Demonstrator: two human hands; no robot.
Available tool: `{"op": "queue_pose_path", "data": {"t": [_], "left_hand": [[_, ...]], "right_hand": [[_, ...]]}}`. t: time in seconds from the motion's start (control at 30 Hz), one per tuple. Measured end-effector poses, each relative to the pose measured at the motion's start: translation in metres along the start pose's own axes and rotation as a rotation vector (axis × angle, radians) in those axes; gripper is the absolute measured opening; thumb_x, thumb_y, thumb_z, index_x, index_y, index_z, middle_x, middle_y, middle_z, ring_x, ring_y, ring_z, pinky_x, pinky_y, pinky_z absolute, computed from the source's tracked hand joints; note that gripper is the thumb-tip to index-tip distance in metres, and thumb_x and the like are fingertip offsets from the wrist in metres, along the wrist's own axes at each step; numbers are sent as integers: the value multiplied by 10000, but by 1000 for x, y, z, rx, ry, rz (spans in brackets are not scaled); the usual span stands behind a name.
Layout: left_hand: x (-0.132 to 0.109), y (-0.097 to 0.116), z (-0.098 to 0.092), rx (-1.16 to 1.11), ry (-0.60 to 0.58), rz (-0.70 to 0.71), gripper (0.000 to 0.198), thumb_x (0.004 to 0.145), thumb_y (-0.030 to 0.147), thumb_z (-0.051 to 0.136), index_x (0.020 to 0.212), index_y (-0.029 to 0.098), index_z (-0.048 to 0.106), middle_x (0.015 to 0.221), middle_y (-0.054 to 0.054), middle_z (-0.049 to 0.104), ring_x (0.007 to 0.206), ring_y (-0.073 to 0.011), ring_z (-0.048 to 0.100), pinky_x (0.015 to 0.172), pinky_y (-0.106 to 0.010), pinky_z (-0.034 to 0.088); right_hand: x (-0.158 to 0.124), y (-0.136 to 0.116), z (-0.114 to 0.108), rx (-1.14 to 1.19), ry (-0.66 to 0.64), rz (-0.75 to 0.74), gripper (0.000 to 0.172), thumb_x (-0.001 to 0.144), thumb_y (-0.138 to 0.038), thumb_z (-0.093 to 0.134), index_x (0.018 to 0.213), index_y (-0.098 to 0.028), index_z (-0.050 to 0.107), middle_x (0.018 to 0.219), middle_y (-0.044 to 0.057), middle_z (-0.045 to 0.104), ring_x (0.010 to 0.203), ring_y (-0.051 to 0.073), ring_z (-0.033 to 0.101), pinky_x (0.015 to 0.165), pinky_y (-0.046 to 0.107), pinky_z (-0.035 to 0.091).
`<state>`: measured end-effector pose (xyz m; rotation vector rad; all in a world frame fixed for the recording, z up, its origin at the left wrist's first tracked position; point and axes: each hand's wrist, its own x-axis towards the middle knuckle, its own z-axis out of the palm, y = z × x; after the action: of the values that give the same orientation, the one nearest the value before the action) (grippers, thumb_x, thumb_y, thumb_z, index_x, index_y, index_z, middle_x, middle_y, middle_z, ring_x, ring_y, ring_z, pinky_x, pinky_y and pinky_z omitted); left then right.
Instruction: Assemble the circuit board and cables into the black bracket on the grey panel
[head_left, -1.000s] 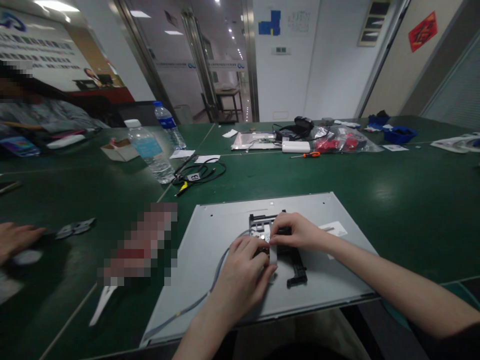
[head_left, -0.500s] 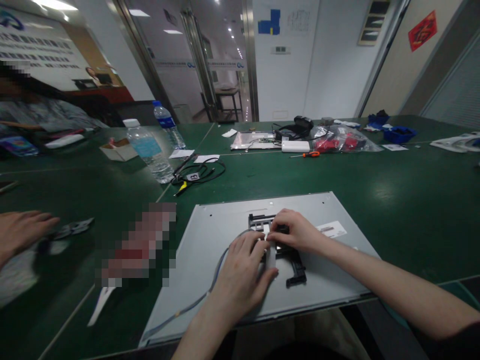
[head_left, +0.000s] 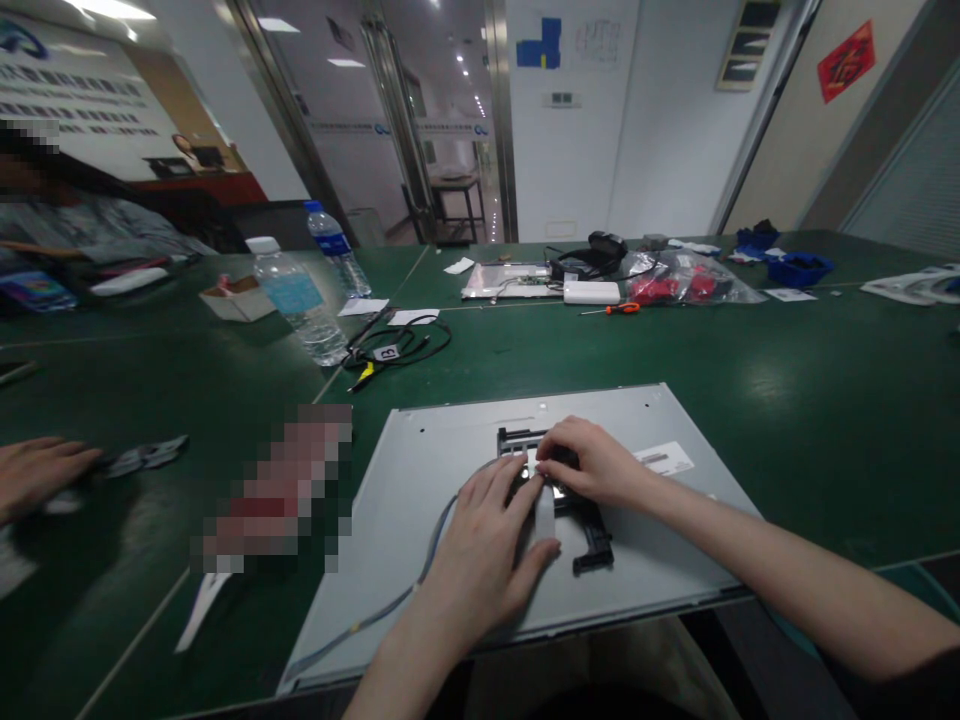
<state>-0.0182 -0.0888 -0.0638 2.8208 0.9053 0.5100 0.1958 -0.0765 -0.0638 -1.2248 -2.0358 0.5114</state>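
Note:
A pale grey flat panel (head_left: 390, 500) lies in front of me, its near edge at the table's edge. Fixed near its middle is a black plastic frame (head_left: 595, 545), partly covered by my hands. My left hand (head_left: 484, 530) rests over the frame's left side, fingers stretched and thumb apart. Between its thumb and fingers runs a whitish flat strip (head_left: 545, 515). My right hand (head_left: 589, 460) is closed at the strip's upper end, fingertips together; what they pinch is hidden. A grey cable (head_left: 433, 548) curves out from under my left hand toward the panel's near left corner.
Left of the panel lies a blurred-out reddish item (head_left: 281, 490). Beyond stand two water bottles (head_left: 296, 300), beside a coiled black cable (head_left: 405, 345). An orange screwdriver (head_left: 621, 309) and bagged red parts (head_left: 686, 283) lie farther back. Another person's hand (head_left: 45, 475) is at far left.
My left fingers have shifted slightly and spread a little, and my right fingertips have moved a touch. The other person's hand at far left has drawn back leftward. The panel has stayed put.

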Motion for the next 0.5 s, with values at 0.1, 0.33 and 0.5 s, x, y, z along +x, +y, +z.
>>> {"op": "queue_pose_path", "data": {"t": [0.1, 0.33, 0.5], "left_hand": [[1, 0, 0, 3, -2, -10, 575, 863, 360, 629, 1383, 226, 423, 1468, -129, 396, 1352, -343, 354, 1096, -566, 336], [1, 1, 2, 24, -2, -30, 605, 856, 414, 628, 1377, 192, 415, 1458, -136, 403, 1355, -341, 345, 1106, -553, 324], [1, 1, 0, 24, 8, -16, 650, 851, 415, 636, 1412, 206, 383, 1452, -127, 410, 1342, -334, 362, 1104, -540, 332]], "right_hand": [[0, -2, -1, -5, 1, 9, 62, 877, -199, 625, 823, -173, 610, 808, 30, 642, 810, 169, 547, 760, 302, 400], [-2, -6, -5, 14, -67, -69, 104, 839, -212, 627, 910, -190, 554, 910, 43, 620, 882, 193, 541, 815, 331, 414], [-6, -10, -7, 11, -137, -94, 296, 705, -168, 679, 945, -199, 509, 1020, 62, 596, 968, 227, 522, 888, 376, 416]]}}
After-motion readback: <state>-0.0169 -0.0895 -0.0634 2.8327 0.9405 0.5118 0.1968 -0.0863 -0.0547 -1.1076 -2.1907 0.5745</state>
